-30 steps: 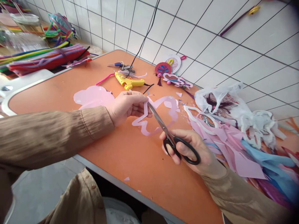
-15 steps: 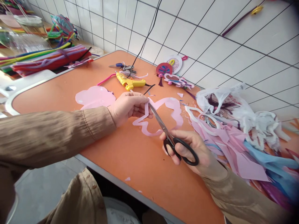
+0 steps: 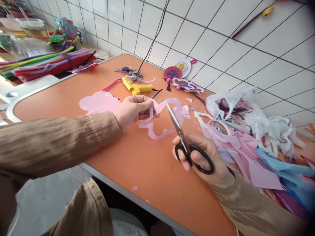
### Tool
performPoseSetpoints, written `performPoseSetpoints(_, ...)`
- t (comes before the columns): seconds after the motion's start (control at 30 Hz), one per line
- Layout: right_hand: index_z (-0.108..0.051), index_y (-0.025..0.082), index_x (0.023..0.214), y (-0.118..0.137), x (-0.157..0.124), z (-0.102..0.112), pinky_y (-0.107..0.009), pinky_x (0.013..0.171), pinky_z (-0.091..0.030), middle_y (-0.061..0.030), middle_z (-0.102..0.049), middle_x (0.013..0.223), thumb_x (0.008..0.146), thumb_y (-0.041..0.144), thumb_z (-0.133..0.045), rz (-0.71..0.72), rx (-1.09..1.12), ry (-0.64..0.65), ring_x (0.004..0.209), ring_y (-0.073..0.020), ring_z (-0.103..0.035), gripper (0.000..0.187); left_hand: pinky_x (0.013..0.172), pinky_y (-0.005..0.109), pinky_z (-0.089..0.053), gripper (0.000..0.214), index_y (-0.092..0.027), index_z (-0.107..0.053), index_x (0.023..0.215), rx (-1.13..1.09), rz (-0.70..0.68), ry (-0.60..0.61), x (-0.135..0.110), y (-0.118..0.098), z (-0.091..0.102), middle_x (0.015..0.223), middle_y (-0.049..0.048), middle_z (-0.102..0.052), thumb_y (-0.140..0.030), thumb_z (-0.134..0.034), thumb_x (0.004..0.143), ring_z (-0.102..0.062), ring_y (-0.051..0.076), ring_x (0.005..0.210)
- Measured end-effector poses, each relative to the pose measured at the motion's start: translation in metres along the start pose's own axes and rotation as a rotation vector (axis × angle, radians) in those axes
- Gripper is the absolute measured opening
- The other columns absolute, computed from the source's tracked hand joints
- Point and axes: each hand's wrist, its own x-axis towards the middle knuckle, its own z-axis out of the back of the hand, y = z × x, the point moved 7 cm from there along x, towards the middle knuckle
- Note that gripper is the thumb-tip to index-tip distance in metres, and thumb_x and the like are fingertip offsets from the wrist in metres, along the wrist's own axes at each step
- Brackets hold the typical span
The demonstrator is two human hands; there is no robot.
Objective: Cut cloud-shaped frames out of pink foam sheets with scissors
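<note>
My left hand (image 3: 136, 109) pinches one edge of a wavy pink outline frame (image 3: 157, 135), cut from thin sheet and hollow in the middle, held just over the orange table. In my right hand (image 3: 204, 157) is a pair of scissors (image 3: 183, 139) with black handles, fingers through the loops. Its blades look closed and point up and left, over the frame's right part; whether they touch it I cannot tell. Left of my left hand lies a scalloped pink piece (image 3: 99, 102). A yellow glue gun (image 3: 136, 87) rests behind that hand.
Pink and blue sheet scraps (image 3: 256, 160) and a white plastic bag (image 3: 231, 105) crowd the right side. Keys (image 3: 136, 73) and finished ornaments (image 3: 177, 72) lie toward the tiled wall. Bundled pipe cleaners (image 3: 54, 62) are at the far left. A black cord (image 3: 157, 36) hangs down behind.
The scissors have moved right, away from my left fingers. The pink frame has shifted slightly left and up, and a loose pink scrap now shows at its right side.
</note>
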Motion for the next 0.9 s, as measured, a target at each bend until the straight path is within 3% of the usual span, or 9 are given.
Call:
performPoseSetpoints(0.13, -0.082, 0.026, 0.099, 0.005, 0.003, 0.009, -0.025, 0.047, -0.045, 0.0016, -0.065, 0.062, 0.081, 0.054, -0.086, 0.152, 0.021, -0.165, 0.046, -0.0104, -0.059, 0.034, 0.07, 0.027, -0.057, 0.025, -0.013, -0.065, 0.067, -0.005, -0.016, -0.009, 0.004, 0.002, 0.005, 0.068, 0.0045, -0.071, -0.004, -0.061, 0.091, -0.066, 0.012, 0.06)
performPoseSetpoints(0.23, -0.08, 0.025, 0.096, 0.009, 0.003, 0.027, -0.025, 0.049, -0.046, 0.0024, -0.067, 0.064, 0.08, 0.048, -0.087, 0.27, -0.038, -0.433, 0.048, -0.0105, -0.06, 0.029, 0.07, 0.028, -0.058, 0.019, -0.013, -0.066, 0.071, 0.039, -0.026, -0.016, 0.006, 0.0, 0.008, 0.067, 0.0018, -0.071, 0.001, -0.066, 0.084, -0.066, 0.011, 0.058)
performPoseSetpoints(0.3, -0.078, 0.024, 0.097, 0.008, 0.003, 0.039, -0.026, 0.052, -0.047, 0.0039, -0.066, 0.066, 0.077, 0.042, -0.087, 0.277, -0.118, -0.615, 0.052, -0.0109, -0.061, 0.029, 0.069, 0.029, -0.058, 0.017, -0.013, -0.066, 0.075, 0.099, -0.048, -0.028, 0.008, -0.003, 0.01, 0.069, 0.0016, -0.071, 0.002, -0.068, 0.081, -0.068, 0.013, 0.061)
performPoseSetpoints(0.37, -0.075, 0.022, 0.1, 0.005, 0.007, 0.047, -0.027, 0.054, -0.047, 0.005, -0.063, 0.069, 0.073, 0.04, -0.087, 0.215, -0.222, -0.689, 0.055, -0.0113, -0.062, 0.034, 0.067, 0.029, -0.058, 0.015, -0.013, -0.067, 0.079, 0.166, -0.065, -0.056, 0.009, -0.007, 0.013, 0.069, 0.0013, -0.071, 0.002, -0.068, 0.08, -0.07, 0.015, 0.063)
performPoseSetpoints(0.47, -0.071, 0.021, 0.102, -0.003, 0.017, 0.054, -0.032, 0.059, -0.053, 0.0037, -0.062, 0.074, 0.068, 0.046, -0.088, 0.11, -0.395, -0.628, 0.061, -0.0151, -0.064, 0.045, 0.063, 0.026, -0.055, 0.017, -0.012, -0.07, 0.085, 0.263, -0.084, -0.094, 0.012, -0.012, 0.017, 0.068, 0.0014, -0.071, 0.003, -0.066, 0.08, -0.07, 0.014, 0.061)
performPoseSetpoints(0.57, -0.068, 0.023, 0.103, 0.0, 0.02, 0.06, -0.039, 0.064, -0.057, 0.0004, -0.068, 0.072, 0.072, 0.052, -0.084, 0.166, -0.636, -0.6, 0.066, -0.0218, -0.07, 0.046, 0.059, 0.024, -0.052, 0.018, -0.012, -0.073, 0.083, 0.345, -0.109, -0.115, 0.014, -0.017, 0.018, 0.066, 0.0016, -0.07, 0.004, -0.064, 0.081, -0.064, 0.012, 0.056)
performPoseSetpoints(0.7, -0.07, 0.023, 0.099, 0.004, 0.021, 0.058, -0.037, 0.067, -0.058, -0.0046, -0.077, 0.08, 0.082, 0.026, -0.071, 0.276, -0.996, -0.532, 0.072, -0.0235, -0.074, 0.018, 0.057, 0.024, -0.048, 0.018, -0.012, -0.075, 0.082, 0.388, -0.062, -0.108, 0.013, -0.016, 0.018, 0.062, 0.0008, -0.068, 0.002, -0.064, 0.08, -0.06, 0.011, 0.053)
performPoseSetpoints(0.9, -0.078, 0.022, 0.105, 0.01, 0.022, 0.047, -0.038, 0.074, -0.054, -0.0083, -0.081, 0.095, 0.086, 0.016, -0.063, 0.395, -1.435, -0.488, 0.081, -0.0256, -0.074, 0.025, 0.055, 0.024, -0.048, 0.015, -0.013, -0.074, 0.081, 0.294, -0.007, -0.062, 0.012, -0.008, 0.019, 0.061, 0.0005, -0.068, -0.003, -0.066, 0.073, -0.061, 0.012, 0.052)
